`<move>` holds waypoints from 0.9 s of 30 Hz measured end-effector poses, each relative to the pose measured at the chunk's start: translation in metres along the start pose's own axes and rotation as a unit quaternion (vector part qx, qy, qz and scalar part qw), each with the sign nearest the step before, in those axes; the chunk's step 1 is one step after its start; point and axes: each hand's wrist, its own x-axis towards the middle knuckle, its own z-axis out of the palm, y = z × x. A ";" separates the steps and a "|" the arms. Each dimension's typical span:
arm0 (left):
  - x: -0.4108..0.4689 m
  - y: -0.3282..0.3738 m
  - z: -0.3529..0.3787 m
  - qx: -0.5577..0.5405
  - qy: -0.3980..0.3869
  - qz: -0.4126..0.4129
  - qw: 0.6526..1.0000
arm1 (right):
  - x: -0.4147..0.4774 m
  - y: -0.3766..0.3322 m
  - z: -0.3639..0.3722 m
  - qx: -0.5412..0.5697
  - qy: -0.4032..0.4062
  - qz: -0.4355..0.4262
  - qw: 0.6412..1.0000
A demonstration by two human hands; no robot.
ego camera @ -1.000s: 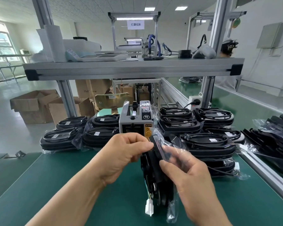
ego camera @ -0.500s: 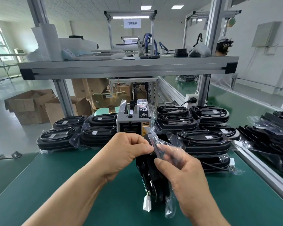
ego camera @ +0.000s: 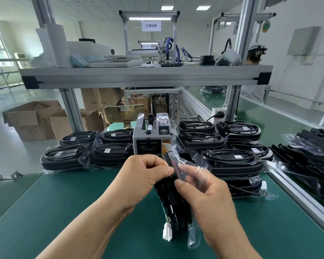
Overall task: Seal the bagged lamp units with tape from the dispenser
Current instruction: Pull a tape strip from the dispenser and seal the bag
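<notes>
A black lamp unit [ego camera: 173, 206] in a clear plastic bag stands on edge on the green mat, its white connector [ego camera: 167, 233] hanging at the bottom. My left hand [ego camera: 142, 179] pinches the folded top of the bag [ego camera: 173, 157], its fingers curled. Just to its right, my right hand [ego camera: 204, 195] holds the bag's flap between thumb and fingers. The grey tape dispenser [ego camera: 151, 136] stands right behind both hands. I cannot make out any tape strip between the fingers.
Stacks of bagged lamp units lie left [ego camera: 86, 150] and right [ego camera: 230, 146] of the dispenser and along the right conveyor [ego camera: 314, 154]. An aluminium shelf [ego camera: 146, 76] spans overhead. Cardboard boxes [ego camera: 34, 118] stand on the floor at left. A person [ego camera: 256, 55] works at the back right.
Both hands have stayed at the bag's top; the right hand's fingers have slid up the flap closer to the left hand's pinch. The view has shifted slightly.
</notes>
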 end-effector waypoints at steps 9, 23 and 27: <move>0.000 -0.001 0.001 -0.010 0.006 -0.013 1.000 | -0.001 0.000 -0.001 -0.016 0.008 -0.001 1.000; 0.001 -0.004 -0.002 -0.041 0.006 -0.024 0.999 | -0.002 -0.001 -0.001 -0.012 -0.004 -0.004 1.000; 0.001 -0.003 -0.002 -0.043 0.000 -0.032 0.999 | -0.003 -0.002 -0.001 -0.013 -0.007 -0.006 1.000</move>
